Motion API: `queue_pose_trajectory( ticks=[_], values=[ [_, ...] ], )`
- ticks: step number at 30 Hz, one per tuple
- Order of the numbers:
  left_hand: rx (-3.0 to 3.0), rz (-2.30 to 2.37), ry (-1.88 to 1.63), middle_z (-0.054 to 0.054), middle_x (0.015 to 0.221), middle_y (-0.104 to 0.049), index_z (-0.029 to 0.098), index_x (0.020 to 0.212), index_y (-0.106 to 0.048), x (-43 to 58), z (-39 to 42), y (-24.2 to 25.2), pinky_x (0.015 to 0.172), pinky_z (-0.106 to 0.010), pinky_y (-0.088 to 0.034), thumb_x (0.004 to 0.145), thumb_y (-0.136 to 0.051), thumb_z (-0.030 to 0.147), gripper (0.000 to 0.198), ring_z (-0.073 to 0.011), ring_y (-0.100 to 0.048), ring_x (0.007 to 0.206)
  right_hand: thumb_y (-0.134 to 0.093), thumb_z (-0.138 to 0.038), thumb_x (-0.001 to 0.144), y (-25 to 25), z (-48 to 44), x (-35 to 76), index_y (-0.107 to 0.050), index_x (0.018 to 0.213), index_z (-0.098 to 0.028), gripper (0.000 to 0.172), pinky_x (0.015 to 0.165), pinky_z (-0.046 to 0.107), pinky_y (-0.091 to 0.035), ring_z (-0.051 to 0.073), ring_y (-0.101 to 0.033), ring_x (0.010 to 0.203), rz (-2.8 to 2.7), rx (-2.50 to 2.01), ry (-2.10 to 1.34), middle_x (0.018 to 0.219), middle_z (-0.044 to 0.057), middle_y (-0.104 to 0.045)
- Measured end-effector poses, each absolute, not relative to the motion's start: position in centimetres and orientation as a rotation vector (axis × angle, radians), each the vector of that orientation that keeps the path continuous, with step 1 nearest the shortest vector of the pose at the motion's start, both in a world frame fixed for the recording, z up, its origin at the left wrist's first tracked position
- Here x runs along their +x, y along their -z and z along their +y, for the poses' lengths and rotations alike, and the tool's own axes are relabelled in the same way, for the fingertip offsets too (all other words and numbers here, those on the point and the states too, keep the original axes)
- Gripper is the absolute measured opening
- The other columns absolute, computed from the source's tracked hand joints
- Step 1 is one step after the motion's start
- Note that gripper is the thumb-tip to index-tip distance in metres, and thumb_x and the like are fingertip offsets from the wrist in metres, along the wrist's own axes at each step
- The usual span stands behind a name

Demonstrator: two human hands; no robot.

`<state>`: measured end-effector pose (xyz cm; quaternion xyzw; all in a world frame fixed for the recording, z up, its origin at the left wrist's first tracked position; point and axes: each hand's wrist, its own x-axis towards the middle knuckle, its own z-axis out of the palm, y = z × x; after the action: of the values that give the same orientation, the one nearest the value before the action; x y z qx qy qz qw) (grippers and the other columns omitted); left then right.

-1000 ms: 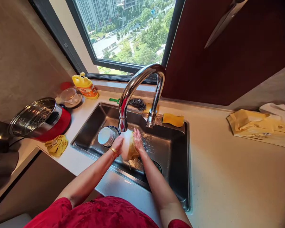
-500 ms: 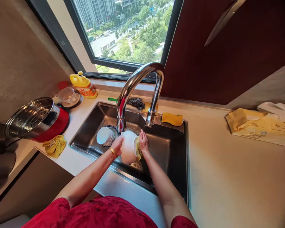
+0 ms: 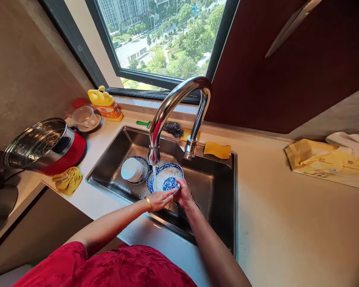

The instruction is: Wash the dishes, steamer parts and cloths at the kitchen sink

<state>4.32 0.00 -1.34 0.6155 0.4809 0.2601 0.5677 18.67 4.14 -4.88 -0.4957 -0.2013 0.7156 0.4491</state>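
Note:
A blue-and-white patterned bowl (image 3: 166,177) is held mouth up over the steel sink (image 3: 215,187), under water running from the chrome faucet (image 3: 173,107). My left hand (image 3: 160,199) grips its near rim, with a gold bangle on the wrist. My right hand (image 3: 184,193) grips the rim on the right side, thumb inside the bowl. Left of it, a stack of white bowls (image 3: 133,169) lies tipped in the sink.
Behind the sink lie a steel scourer (image 3: 172,128), a green-handled brush (image 3: 143,123) and a yellow sponge (image 3: 217,150). A yellow detergent bottle (image 3: 104,104), a red cooker (image 3: 44,147) and a yellow cloth (image 3: 67,180) are on the left. Tissue packs (image 3: 326,161) lie right.
The bowl was on its side, its white underside showing, with a yellow cloth pressed to it by the right hand. Now it is turned mouth up under the stream and the cloth is out of sight.

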Motion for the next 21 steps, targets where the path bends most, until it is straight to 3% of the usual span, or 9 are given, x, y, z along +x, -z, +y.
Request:
queue_pose_trajectory(
  ticks=[3,6,9,12,14,16,18,21],
  values=[
    [1.660,1.251,-0.448,-0.008,0.133,-0.056,0.027,0.113,-0.067,1.8,1.5,1.8,0.114,-0.046,-0.017,0.074,-0.063,0.032,0.039,-0.0294,-0.042,0.131,-0.059,-0.029,0.066,4.7,2.1,18.9,-0.058,0.084,-0.021,0.020,0.063,0.033,-0.052,0.018,-0.062,0.063,-0.387,-1.172,-1.836,0.070,0.000,-0.066],
    [1.816,1.517,-0.494,-0.009,0.148,-0.037,0.024,0.122,-0.062,1.4,3.8,2.3,0.115,-0.049,0.003,0.071,-0.064,0.025,0.051,-0.0307,-0.019,0.142,-0.057,-0.025,0.065,4.2,0.6,18.3,-0.059,0.079,-0.021,0.015,0.065,0.033,-0.053,0.019,-0.064,0.067,-0.293,-1.139,-1.918,0.074,0.002,-0.069],
    [1.863,1.482,-0.586,-0.012,0.152,-0.027,0.020,0.132,-0.053,3.8,4.4,3.2,0.115,-0.048,-0.002,0.074,-0.061,0.026,0.059,-0.0310,-0.015,0.143,-0.057,-0.019,0.061,4.2,0.4,17.4,-0.060,0.072,-0.020,0.011,0.063,0.031,-0.054,0.017,-0.064,0.062,-0.172,-1.088,-1.983,0.070,0.001,-0.069],
    [1.938,1.261,-0.519,-0.016,0.148,-0.036,0.019,0.134,-0.051,5.5,2.9,4.0,0.113,-0.048,-0.016,0.082,-0.052,0.027,0.053,-0.0315,-0.030,0.138,-0.056,-0.019,0.062,5.3,1.0,17.3,-0.062,0.072,-0.020,0.011,0.067,0.034,-0.057,0.020,-0.067,0.069,-0.092,-1.077,-1.942,0.069,0.003,-0.070],
    [2.013,1.215,-0.383,-0.014,0.143,-0.044,0.022,0.129,-0.056,4.7,1.7,4.0,0.113,-0.051,-0.015,0.080,-0.053,0.025,0.048,-0.0322,-0.035,0.135,-0.055,-0.019,0.064,6.6,1.4,17.6,-0.065,0.079,-0.019,0.017,0.072,0.038,-0.058,0.022,-0.069,0.076,-0.047,-1.120,-1.868,0.069,0.004,-0.070],
    [2.045,1.379,-0.330,-0.013,0.145,-0.041,0.022,0.128,-0.056,2.9,0.9,3.6,0.114,-0.053,-0.006,0.073,-0.060,0.021,0.055,-0.0334,-0.028,0.138,-0.055,-0.018,0.067,7.9,1.7,17.5,-0.066,0.085,-0.019,0.021,0.078,0.041,-0.057,0.023,-0.069,0.079,-0.032,-1.156,-1.795,0.068,0.005,-0.071],
    [1.948,1.666,-0.470,-0.014,0.151,-0.029,0.019,0.135,-0.048,1.3,0.6,3.2,0.114,-0.052,0.002,0.068,-0.063,0.017,0.069,-0.0328,-0.015,0.143,-0.054,-0.018,0.070,8.9,1.7,16.8,-0.066,0.089,-0.017,0.023,0.084,0.043,-0.055,0.023,-0.069,0.081,-0.018,-1.175,-1.746,0.069,0.005,-0.071],
    [1.465,1.859,-0.929,-0.014,0.155,-0.021,0.016,0.143,-0.033,0.7,0.8,2.9,0.117,-0.047,-0.004,0.066,-0.065,0.017,0.083,-0.0296,-0.007,0.144,-0.051,-0.019,0.075,9.7,1.6,14.7,-0.066,0.094,-0.017,0.024,0.090,0.045,-0.052,0.023,-0.069,0.086,0.027,-1.184,-1.726,0.073,0.006,-0.071]
  ],
)
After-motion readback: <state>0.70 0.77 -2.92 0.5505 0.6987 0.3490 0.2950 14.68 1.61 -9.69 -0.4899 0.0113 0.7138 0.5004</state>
